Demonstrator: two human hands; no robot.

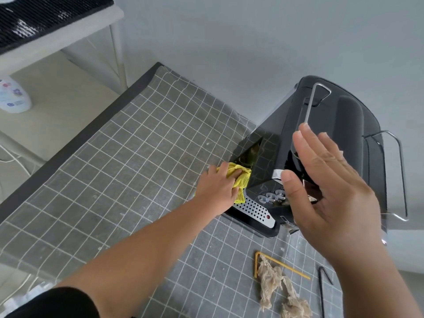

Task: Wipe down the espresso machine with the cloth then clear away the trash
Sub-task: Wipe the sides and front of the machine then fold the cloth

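At the lower right of the frame, crumpled brown tissue [278, 289] lies on the checked grey cloth covering the bench [128, 171], touching a bent yellow straw [270, 262], with a black straw [322, 290] just beside. Above it, the right hand [330, 189] hovers in front of the black espresso machine [339, 134], fingers straight and released. At centre, the left hand [218, 187] grips the yellow cloth [241, 177] against the machine's left side, above the perforated drip tray [254, 211].

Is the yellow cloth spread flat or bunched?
Bunched: the yellow cloth is crumpled under the left hand, against the espresso machine.
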